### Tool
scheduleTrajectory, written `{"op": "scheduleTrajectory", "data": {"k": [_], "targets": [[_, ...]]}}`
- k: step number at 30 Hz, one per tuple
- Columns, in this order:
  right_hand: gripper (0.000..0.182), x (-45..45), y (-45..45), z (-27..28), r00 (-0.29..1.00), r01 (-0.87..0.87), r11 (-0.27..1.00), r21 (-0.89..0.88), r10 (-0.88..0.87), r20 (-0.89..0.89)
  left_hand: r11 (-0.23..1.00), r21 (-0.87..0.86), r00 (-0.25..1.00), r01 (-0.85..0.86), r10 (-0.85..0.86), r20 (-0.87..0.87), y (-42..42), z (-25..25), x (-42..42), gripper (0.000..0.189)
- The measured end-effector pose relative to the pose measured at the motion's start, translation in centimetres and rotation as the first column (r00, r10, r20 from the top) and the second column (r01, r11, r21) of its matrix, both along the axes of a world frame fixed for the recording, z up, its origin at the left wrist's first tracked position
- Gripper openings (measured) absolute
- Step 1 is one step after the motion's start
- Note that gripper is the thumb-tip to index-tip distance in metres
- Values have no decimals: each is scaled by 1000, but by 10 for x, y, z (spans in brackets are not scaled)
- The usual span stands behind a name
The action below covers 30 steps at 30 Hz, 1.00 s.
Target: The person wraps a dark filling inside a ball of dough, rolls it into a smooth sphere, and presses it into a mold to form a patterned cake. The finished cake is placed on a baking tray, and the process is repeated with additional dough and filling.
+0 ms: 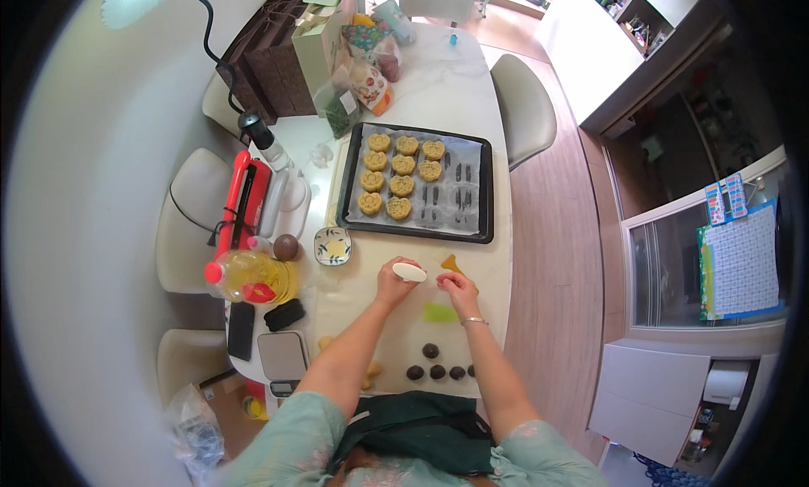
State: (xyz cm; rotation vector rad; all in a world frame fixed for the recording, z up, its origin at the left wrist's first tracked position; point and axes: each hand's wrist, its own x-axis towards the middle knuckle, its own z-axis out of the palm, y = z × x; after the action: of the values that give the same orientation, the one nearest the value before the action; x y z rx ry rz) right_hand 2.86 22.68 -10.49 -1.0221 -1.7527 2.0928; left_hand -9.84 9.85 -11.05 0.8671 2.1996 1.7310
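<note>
My left hand (395, 283) grips a white hand-held tool with an oval top (409, 272), probably a pastry press; its lower part is hidden. Just right of it, my right hand (457, 288) has its thumb and fingers drawn together; whether anything small is between them is unclear. An orange-yellow utensil (450, 264) lies beside and partly behind that hand. Below the hand is a green flat scraper (439, 312) on the pale mat (360, 272). Several dark filling balls (437, 372) sit near me, and yellow dough pieces (374, 369) show partly behind my left forearm.
Ahead stands a black baking tray (414, 233) with paper and several patterned pastries (403, 165). To the left are a small patterned dish (332, 246), an oil bottle (268, 277), a brown ball (285, 247), a red appliance (243, 202), a phone (241, 331) and a kitchen scale (282, 355).
</note>
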Motion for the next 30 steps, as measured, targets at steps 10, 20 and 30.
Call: {"op": "scheduleTrajectory", "data": {"k": [10,20,30], "targets": [[11,13,10,-15,1000,-1,999,48,-1,23,995,-79,979,-68,51,-197,4,-6,0,12],[9,11,9,-17,999,-24,999,42,23,30,993,-93,981,-78,60,-184,3,-5,0,12],[10,14,15,-15,998,-62,997,-40,63,20,991,-116,980,-73,50,-192,3,-4,-1,14]]}}
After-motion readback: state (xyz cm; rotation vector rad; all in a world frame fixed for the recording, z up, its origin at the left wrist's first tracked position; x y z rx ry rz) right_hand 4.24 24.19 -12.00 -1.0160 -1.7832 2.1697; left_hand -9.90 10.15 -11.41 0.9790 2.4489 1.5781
